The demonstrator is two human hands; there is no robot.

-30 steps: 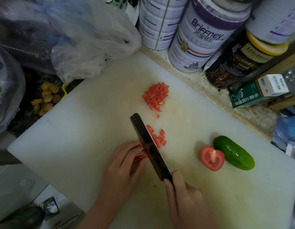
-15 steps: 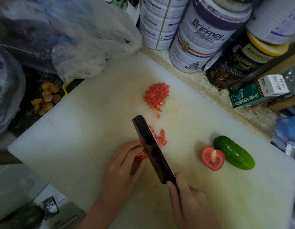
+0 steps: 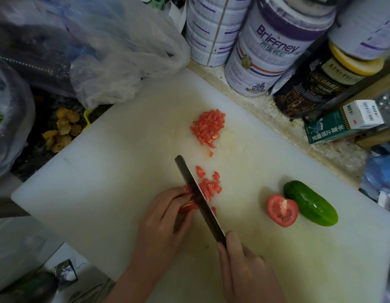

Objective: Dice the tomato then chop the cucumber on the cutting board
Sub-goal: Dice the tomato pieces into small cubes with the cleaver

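Dicing, caught mid-cut. Lower centre: clenched the right hand (image 3: 246, 270) round the handle of the knife (image 3: 198, 197), forefinger reaching up to the blade's heel. Just left of the blade, pinched the tomato strips (image 3: 187, 206) in the left hand (image 3: 161, 224), fingers (image 3: 174, 194) lying close to the steel. Judged best done with those tips tucked back, knuckles guiding the flat, strokes short and even to match the fresh dice (image 3: 209, 186) right of the blade. Right of centre on the cutting board (image 3: 102, 182), left the uncut tomato half (image 3: 282, 211) touching the whole cucumber (image 3: 310, 203). Higher, mid-frame, heaped a pile of dice (image 3: 208, 127).
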